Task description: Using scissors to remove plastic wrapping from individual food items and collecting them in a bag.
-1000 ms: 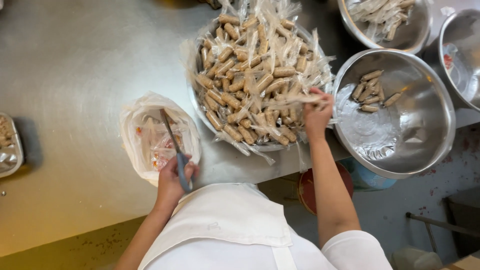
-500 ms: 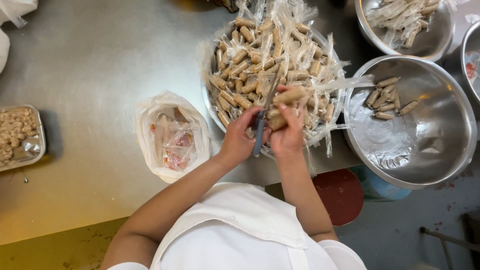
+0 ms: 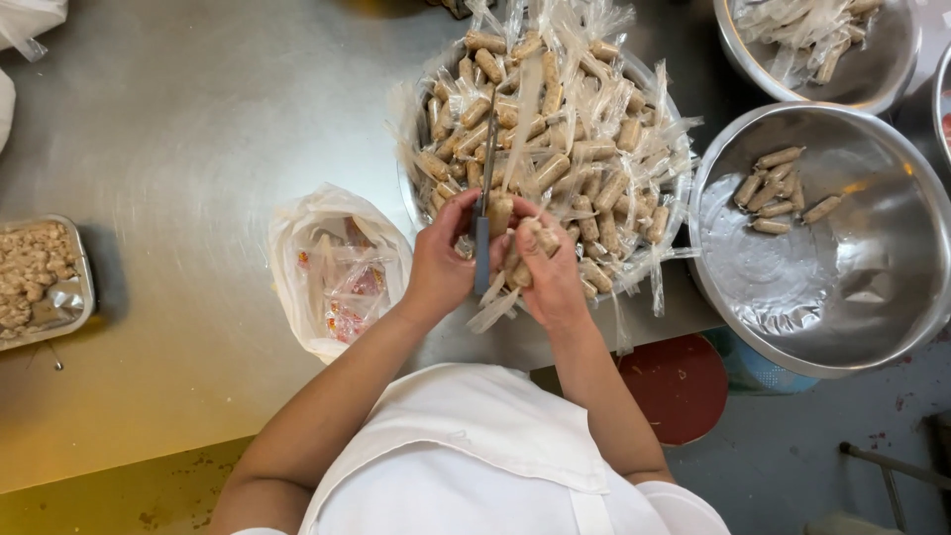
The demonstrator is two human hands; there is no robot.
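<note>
Left to right I log: tray of peeled pieces [image 3: 40,277]; white bag of wrappers [image 3: 337,272]; my left hand [image 3: 448,260] closed on a blue-handled knife [image 3: 482,233]; my right hand [image 3: 547,267] gripping a wrapped sausage [image 3: 523,260] at the near rim of the heaped bowl [image 3: 664,119]; steel bowl [image 3: 822,297] of peeled sausages.

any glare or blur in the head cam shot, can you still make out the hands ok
Head view: soft glare on the steel table and bright reflections inside the large bowl; left hand and right hand sharp enough, the knife between them slightly soft; frame edges bend a little.
</note>
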